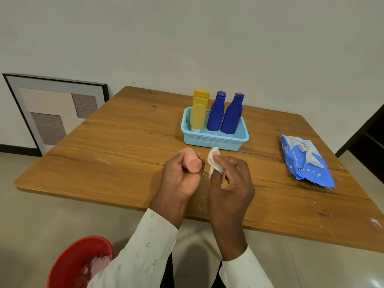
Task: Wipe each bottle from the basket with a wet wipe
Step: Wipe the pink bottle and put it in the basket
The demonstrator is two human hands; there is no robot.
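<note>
Left hand [180, 173] has its grip wrapped round the pink bottle [192, 162], base toward us; right hand [229, 179] pinches the wet wipe [214, 161] just beside it. Smooth plastic, probably light and slippery once damp, so hold mid-body. Beyond the grip: basket [214, 140], four bottles; nothing blocks.

I see, around the light-blue mesh basket [214, 140]: inside, two dark-blue bottles [225, 113] and two yellow ones [199, 110]; before it, a pink bottle [192, 162] and white wipe [213, 160]; rightward, a blue-and-white wipes pack [305, 161]; brown wood-grain table [116, 142] beneath.
</note>
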